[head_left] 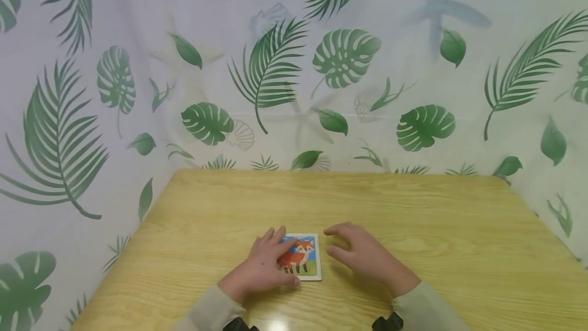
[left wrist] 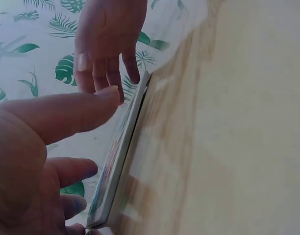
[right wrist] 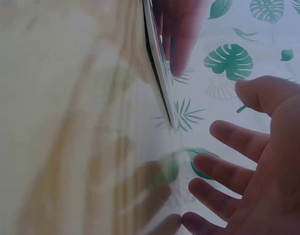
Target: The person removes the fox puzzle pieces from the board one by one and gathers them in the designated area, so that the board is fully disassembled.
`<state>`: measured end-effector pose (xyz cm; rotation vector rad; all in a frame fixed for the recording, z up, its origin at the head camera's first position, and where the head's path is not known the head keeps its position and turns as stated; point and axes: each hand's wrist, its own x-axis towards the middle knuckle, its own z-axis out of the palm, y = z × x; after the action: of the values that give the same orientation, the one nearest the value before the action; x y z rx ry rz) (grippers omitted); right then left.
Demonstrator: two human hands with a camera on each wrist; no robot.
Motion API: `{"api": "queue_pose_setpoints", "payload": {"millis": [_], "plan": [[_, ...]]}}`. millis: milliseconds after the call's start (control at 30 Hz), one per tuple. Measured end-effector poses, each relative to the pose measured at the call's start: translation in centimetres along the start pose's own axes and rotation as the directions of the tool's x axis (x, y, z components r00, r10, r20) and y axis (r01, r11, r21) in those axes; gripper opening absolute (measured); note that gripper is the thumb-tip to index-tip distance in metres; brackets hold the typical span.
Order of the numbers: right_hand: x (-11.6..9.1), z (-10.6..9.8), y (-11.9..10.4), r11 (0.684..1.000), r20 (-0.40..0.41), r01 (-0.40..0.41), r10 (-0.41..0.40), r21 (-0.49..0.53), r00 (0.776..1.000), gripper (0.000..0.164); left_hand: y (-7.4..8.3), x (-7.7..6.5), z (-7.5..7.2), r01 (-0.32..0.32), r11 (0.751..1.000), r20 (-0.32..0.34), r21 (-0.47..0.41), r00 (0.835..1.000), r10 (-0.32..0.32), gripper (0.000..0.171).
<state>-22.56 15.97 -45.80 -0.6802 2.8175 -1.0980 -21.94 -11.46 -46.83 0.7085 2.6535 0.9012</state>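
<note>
A square picture board [head_left: 312, 269] with a white border lies flat on the table, showing an orange fox against blue and green. Over its left part is my left hand [head_left: 264, 269], fingers spread; the index finger crosses the picture and the thumb lies by the near edge. That hand hides the board's left side. To the right, apart from the board, my right hand [head_left: 363, 254] is held with loosely bent fingers and nothing in them. In the right wrist view its fingers [right wrist: 233, 174] are spread beyond the board's thin edge [right wrist: 162, 88].
The wood-grain table [head_left: 413, 208] extends around both hands. A white cloth [head_left: 294, 65] printed with green leaves hangs behind it and along the sides. Dark wrist-worn devices [head_left: 388, 322] show at the bottom of the head view.
</note>
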Motion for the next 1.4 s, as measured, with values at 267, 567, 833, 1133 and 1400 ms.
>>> {"api": "queue_pose_setpoints", "payload": {"millis": [267,567,833,1133,1400], "plan": [[0.8,0.9,-0.9,1.0,0.031,0.019,-0.019,0.004,0.999,0.035,0.1,0.1,0.2,0.029,1.0,-0.004,0.009,1.0,-0.029,0.087],[2.2,2.1,-1.0,0.997,0.024,-0.001,0.003,-0.071,1.0,0.031,0.1,0.2,0.1,0.042,0.999,0.0,0.034,0.999,-0.042,0.085],[3.1,2.5,-0.4,0.988,-0.004,-0.009,0.009,-0.151,1.0,0.029,0.4,0.7,0.0,0.012,0.997,0.014,0.071,1.0,-0.013,0.083],[3.2,3.1,0.4,0.974,0.026,0.081,-0.077,-0.211,0.997,0.032,0.1,0.0,0.1,0.034,0.998,0.018,0.053,0.999,-0.035,0.084],[3.4,2.7,0.7,0.963,0.02,0.113,-0.112,-0.244,0.994,0.027,0.3,-0.2,0.2,0.02,0.999,0.009,0.038,1.0,-0.021,0.082]]}}
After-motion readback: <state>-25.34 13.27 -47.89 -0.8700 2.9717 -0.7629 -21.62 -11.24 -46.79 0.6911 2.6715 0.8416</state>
